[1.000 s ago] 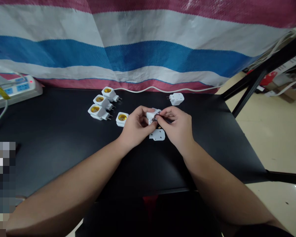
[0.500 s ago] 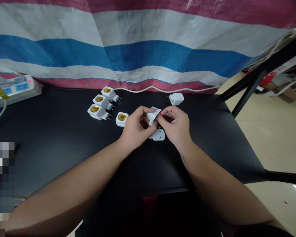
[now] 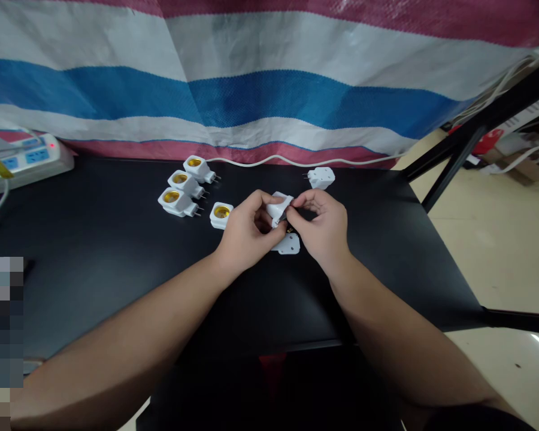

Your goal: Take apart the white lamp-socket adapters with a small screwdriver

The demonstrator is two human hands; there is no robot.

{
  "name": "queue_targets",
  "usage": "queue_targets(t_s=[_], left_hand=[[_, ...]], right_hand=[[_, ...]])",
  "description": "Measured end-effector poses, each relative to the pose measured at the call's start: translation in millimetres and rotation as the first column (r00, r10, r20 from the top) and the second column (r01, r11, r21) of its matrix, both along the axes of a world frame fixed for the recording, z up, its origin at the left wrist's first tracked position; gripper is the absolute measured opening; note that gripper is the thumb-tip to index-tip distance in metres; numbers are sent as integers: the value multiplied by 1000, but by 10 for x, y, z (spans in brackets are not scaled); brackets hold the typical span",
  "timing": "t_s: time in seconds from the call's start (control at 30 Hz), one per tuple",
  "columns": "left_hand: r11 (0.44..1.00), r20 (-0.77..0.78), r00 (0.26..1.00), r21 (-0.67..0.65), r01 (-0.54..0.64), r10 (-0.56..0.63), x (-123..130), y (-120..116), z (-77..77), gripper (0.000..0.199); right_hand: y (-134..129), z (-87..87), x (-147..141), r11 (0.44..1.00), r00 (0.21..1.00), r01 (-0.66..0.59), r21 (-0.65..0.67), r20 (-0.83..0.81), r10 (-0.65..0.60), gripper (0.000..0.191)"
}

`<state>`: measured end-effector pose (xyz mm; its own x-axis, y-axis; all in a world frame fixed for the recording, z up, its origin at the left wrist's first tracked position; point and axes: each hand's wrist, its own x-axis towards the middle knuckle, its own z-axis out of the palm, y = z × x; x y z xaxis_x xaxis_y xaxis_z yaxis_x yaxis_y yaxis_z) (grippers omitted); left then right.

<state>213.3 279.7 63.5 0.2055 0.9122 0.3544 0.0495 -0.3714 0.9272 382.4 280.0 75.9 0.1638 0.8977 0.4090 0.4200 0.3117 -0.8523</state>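
My left hand grips a white plastic lamp socket housing, tilted with its open side toward the right. My right hand pinches at that open side, thumb and forefinger together; whatever small part is between them is hidden. Just below the fingers lies a flat white cover with small holes, and a bit of brass-coloured metal shows above it. Beside my left hand sits a lamp socket with a gold threaded inside, partly covered by the hand.
Three plug-in lamp sockets stand in a row at the back left. Another white plug piece lies at the back right. A power strip is at the far left, and a white cable runs along the striped sheet.
The view has shifted very slightly. Both hands stay at the housing, which has turned a little in the fingers.
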Motion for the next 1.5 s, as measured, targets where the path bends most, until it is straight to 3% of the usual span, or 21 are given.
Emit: queue_targets(t_s=[0.2, 0.5, 0.7, 0.83, 0.97, 1.07, 1.23, 1.5], left_hand=[[998, 13, 1000, -55, -12, 13, 13, -9, -25, 36], [978, 174, 985, -205, 32, 4, 25, 58, -46, 39], [945, 295, 955, -320, 62, 37, 53, 57, -36, 44], [952, 281, 957, -306, 20, 70, 47, 55, -23, 47], [968, 275, 960, -251, 17, 55, 47, 44, -20, 41], [977, 270, 962, -212, 21, 38, 53, 37, -18, 40], [981, 273, 961, -191, 23, 31, 56, 39, -20, 40], [976, 279, 960, -215, 34, 28, 57, 47, -52, 42]], right_hand=[[14, -33, -2, 1000, 1000, -22, 11, 21, 21, 8], [28, -73, 14, 999, 999, -41, 8, 33, 41, 9], [64, -183, -51, 999, 995, -49, -13, -88, 48, 12], [75, -214, -138, 998, 975, -28, -51, -220, 16, 12], [63, -181, -158, 998, 967, -27, -64, -253, 10, 12], [48, -150, -147, 999, 975, -19, -50, -220, 8, 10], [27, -124, -152, 994, 992, 108, 23, -71, -106, 6], [40, -166, -172, 995, 995, 100, 17, -34, -99, 4]])
